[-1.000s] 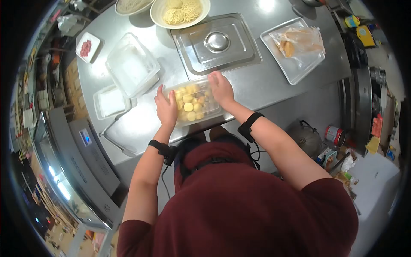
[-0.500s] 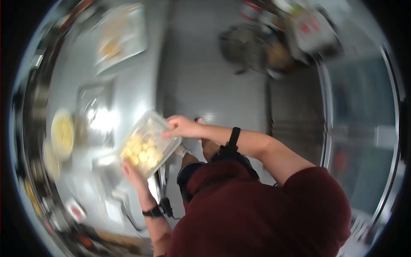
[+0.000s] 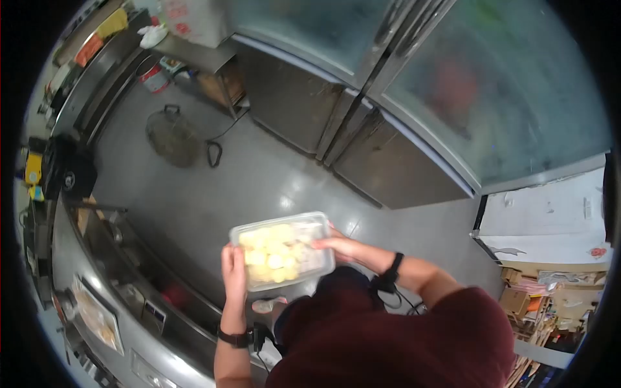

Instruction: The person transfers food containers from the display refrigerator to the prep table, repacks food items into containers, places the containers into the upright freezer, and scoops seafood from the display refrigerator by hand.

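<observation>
Between my two hands is a clear plastic container (image 3: pixel 315 266), held out in front of my body above the floor. Pale yellow rounded pieces (image 3: pixel 275 254) fill much of it, and greyish ones lie toward its right end; I cannot tell what food they are. My left hand (image 3: pixel 234 268) grips the container's left end, its fingers partly hidden behind the wall. At the right end, my right hand (image 3: pixel 337 244) is closed on the edge with the thumb over the near side.
Tall glass-door fridges (image 3: pixel 362 145) stand ahead to the right. A steel counter (image 3: pixel 97 275) curves along the left, with a tray (image 3: pixel 98 317) of food on it. On the floor lies a round dark lid-like object (image 3: pixel 173 137). Cardboard and papers (image 3: pixel 533 304) are stacked at right.
My body and view have turned right, from the counter toward the fridges. The container has come away from the counter's edge and is over the floor, still in both hands.
</observation>
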Tool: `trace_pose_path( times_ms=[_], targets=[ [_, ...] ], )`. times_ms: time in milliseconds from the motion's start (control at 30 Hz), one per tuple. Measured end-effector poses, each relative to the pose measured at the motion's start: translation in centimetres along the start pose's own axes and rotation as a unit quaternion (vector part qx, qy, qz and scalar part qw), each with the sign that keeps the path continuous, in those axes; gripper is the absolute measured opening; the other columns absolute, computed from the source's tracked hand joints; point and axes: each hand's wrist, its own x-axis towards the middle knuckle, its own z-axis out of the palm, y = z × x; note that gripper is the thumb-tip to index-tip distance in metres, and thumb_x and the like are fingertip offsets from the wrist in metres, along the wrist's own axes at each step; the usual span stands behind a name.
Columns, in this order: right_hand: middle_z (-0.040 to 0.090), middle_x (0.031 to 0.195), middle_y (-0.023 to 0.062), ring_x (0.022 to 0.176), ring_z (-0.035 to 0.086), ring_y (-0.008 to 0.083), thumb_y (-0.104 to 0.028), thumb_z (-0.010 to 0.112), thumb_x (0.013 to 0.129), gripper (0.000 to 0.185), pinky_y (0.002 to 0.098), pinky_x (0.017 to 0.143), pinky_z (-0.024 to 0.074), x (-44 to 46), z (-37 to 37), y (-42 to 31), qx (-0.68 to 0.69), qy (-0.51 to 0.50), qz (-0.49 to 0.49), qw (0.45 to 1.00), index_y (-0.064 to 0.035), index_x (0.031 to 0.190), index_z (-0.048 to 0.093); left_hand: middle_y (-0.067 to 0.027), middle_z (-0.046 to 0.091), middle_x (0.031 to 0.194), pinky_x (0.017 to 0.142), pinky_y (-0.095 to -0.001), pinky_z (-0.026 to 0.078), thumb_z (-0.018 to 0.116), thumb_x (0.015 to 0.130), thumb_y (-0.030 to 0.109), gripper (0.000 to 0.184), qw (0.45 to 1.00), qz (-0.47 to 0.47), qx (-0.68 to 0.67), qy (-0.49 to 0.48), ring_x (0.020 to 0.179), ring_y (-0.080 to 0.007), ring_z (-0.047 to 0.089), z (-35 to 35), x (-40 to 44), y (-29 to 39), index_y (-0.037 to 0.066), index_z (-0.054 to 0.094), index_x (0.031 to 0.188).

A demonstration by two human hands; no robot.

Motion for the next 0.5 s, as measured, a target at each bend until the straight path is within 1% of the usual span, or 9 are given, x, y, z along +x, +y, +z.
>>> trace_pose_path(
  times_ms=[33,67,100,167,233,300,367,400,500],
  targets=[
    [0.045,0.120,0.0124,0.113,0.042,0.0236,-0.016,0.066,0.070,0.068,0.0358,0.098,0.0318,-1.7,-3.2,-1.2,0.015,0.060,-0.007,0.998,-0.0010,0.127,0.031,-0.0053,0.051,0.100,0.086,-0.0266,0.035,0.044,0.091,0.026,0.028,0.996,-0.048,-0.051,-0.055,0.095,-0.0121,0.046,3.8,3.5,0.8,0.001,0.047,0.103],
    [0.047,0.117,0.0124,0.111,0.044,0.0235,-0.017,0.065,0.070,0.064,0.0360,0.096,0.0336,-3.3,-6.6,-2.7,0.035,0.098,-0.012,0.994,-0.0001,0.125,0.035,-0.0067,0.051,0.104,0.089,-0.0274,0.034,0.046,0.090,0.027,0.029,0.990,-0.067,-0.007,-0.121,0.099,-0.0139,0.046,7.2,7.3,0.7,0.001,0.048,0.103],
    [0.050,0.114,0.0124,0.108,0.047,0.0234,-0.017,0.064,0.070,0.061,0.0362,0.095,0.0353,-4.7,-9.9,-4.2,0.050,0.135,-0.018,0.989,0.0008,0.122,0.038,-0.0084,0.051,0.105,0.089,-0.0278,0.034,0.055,0.086,0.027,0.032,0.988,-0.020,0.050,-0.144,0.101,-0.0152,0.045,11.9,10.8,2.0,0.001,0.048,0.103],
    [0.050,0.114,0.0135,0.107,0.048,0.0233,-0.017,0.062,0.071,0.060,0.0361,0.092,0.0380,-8.3,-15.2,-6.3,0.049,0.215,-0.067,0.973,0.0023,0.122,0.038,-0.0155,0.049,0.113,0.090,-0.0315,0.036,0.071,0.071,0.030,0.053,0.961,0.163,0.175,-0.138,0.104,-0.0228,0.047,21.2,18.6,0.4,0.000,0.046,0.107],
    [0.049,0.116,0.0153,0.107,0.049,0.0244,-0.016,0.062,0.070,0.062,0.0366,0.091,0.0396,-10.9,-18.8,-7.8,0.088,0.270,-0.102,0.953,0.0034,0.123,0.036,-0.0216,0.042,0.120,0.095,-0.0362,0.033,0.075,0.064,0.030,0.075,0.932,0.255,0.205,-0.159,0.115,-0.0318,0.039,30.8,25.1,1.2,-0.003,0.037,0.120],
    [0.048,0.117,0.0159,0.107,0.048,0.0255,-0.017,0.061,0.070,0.063,0.0373,0.092,0.0398,-12.9,-21.2,-8.4,0.131,0.295,-0.107,0.940,0.0037,0.124,0.035,-0.0250,0.036,0.123,0.096,-0.0372,0.032,0.077,0.060,0.029,0.088,0.906,0.305,0.257,-0.143,0.118,-0.0348,0.035,38.1,29.5,2.0,-0.003,0.028,0.125],
    [0.047,0.118,0.0165,0.108,0.048,0.0265,-0.018,0.061,0.070,0.065,0.0381,0.092,0.0398,-14.5,-21.9,-8.4,0.148,0.324,-0.118,0.927,0.0041,0.125,0.033,-0.0262,0.032,0.124,0.095,-0.0376,0.033,0.080,0.056,0.030,0.095,0.915,0.280,0.254,-0.143,0.117,-0.0362,0.034,42.7,31.8,1.4,-0.003,0.025,0.125],
    [0.047,0.119,0.0168,0.108,0.048,0.0270,-0.018,0.061,0.069,0.066,0.0385,0.092,0.0399,-14.7,-22.4,-8.6,0.145,0.337,-0.124,0.922,0.0043,0.125,0.033,-0.0257,0.034,0.123,0.094,-0.0380,0.034,0.083,0.050,0.030,0.096,0.931,0.281,0.198,-0.121,0.116,-0.0364,0.035,44.4,33.1,0.6,-0.004,0.028,0.121],
    [0.047,0.118,0.0169,0.108,0.048,0.0284,-0.021,0.062,0.068,0.068,0.0395,0.093,0.0392,-14.1,-23.5,-8.0,0.167,0.357,-0.104,0.913,0.0040,0.125,0.033,-0.0201,0.048,0.110,0.088,-0.0406,0.036,0.083,0.045,0.036,0.095,0.921,0.253,0.279,-0.097,0.106,-0.0348,0.046,44.1,34.3,1.3,-0.004,0.033,0.116]
  ],
)
